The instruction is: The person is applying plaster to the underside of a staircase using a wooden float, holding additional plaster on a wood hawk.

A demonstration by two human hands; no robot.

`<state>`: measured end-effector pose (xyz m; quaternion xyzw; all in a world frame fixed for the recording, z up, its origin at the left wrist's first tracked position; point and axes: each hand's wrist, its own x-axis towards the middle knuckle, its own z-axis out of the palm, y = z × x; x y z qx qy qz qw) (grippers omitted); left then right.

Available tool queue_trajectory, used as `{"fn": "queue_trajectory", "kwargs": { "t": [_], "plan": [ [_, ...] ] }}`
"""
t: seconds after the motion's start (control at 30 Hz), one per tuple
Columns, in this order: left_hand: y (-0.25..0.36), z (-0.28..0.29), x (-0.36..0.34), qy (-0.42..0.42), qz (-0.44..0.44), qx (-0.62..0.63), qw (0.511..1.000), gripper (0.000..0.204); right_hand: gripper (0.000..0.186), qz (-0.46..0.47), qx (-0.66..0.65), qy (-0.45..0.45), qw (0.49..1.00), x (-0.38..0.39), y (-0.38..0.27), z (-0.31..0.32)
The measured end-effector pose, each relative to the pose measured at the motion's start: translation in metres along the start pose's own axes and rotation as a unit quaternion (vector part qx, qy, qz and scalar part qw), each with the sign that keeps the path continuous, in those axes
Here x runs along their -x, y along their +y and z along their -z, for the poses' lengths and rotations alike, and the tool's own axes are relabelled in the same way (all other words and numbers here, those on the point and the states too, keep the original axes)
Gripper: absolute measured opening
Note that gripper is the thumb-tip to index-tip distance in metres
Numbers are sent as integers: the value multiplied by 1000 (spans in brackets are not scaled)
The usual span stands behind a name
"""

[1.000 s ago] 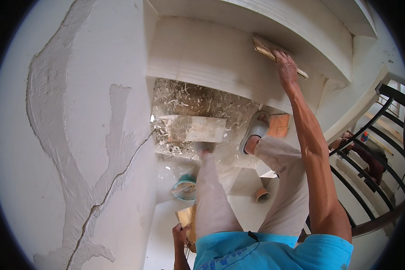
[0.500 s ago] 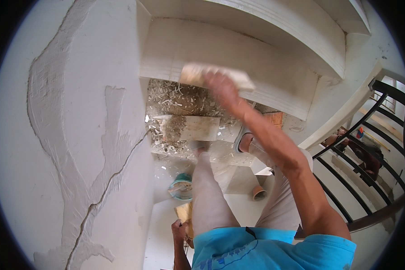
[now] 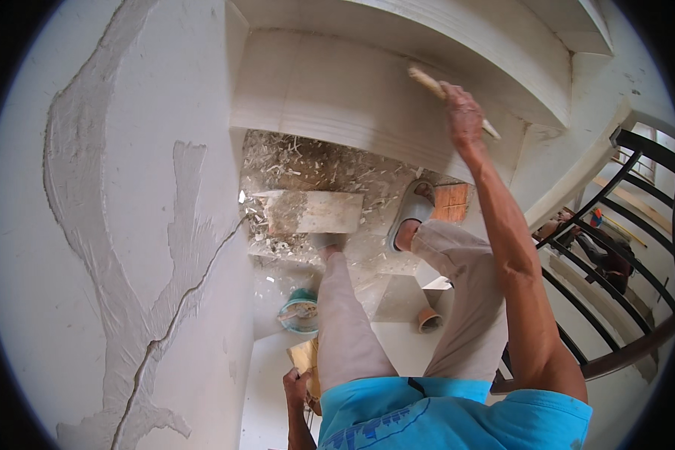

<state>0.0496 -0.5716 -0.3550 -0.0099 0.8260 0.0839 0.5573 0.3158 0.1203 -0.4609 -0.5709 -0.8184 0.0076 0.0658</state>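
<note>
My right hand (image 3: 465, 114) is closed around a long, narrow pale block (image 3: 430, 81), perhaps wooden; its exact kind is unclear. It is tilted, against or just in front of the riser (image 3: 337, 82) of the step above, near that step's right end. Low in the view, beside my left thigh, my left hand (image 3: 296, 386) grips a yellowish flat piece (image 3: 304, 355) that looks like wood. My leg and shirt hide part of it.
Pale flakes litter the tread around a loose slab (image 3: 322, 212) by my feet. A green bucket (image 3: 300, 311), a small brown pot (image 3: 429, 320) and a reddish brick (image 3: 450, 202) stand nearby. The cracked, patched wall (image 3: 157, 225) is left; a black railing (image 3: 600, 277) is right, a person (image 3: 607, 255) beyond it.
My right hand has swept rightward and slightly upward with the pale block, now seen narrow instead of broad. My right leg has shifted slightly. The left hand stays nearly in place.
</note>
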Motion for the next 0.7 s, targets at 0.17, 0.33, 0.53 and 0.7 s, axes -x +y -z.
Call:
{"fn": "queue_trajectory", "kwargs": {
  "t": [0.17,0.33,0.53,0.7],
  "plan": [
    [-9,3,0,9,-8,2,1000,32,30,-9,90,-27,996,9,49,-8],
    [49,9,15,0,28,-3,1000,32,30,-2,83,-8,997,18,70,-21],
    [5,4,3,-4,6,-16,1000,33,30,48,49,15,998,11,50,-33],
    [23,4,6,-3,19,-13,1000,35,34,61,50,17,997,-13,12,-49]
  ]
}}
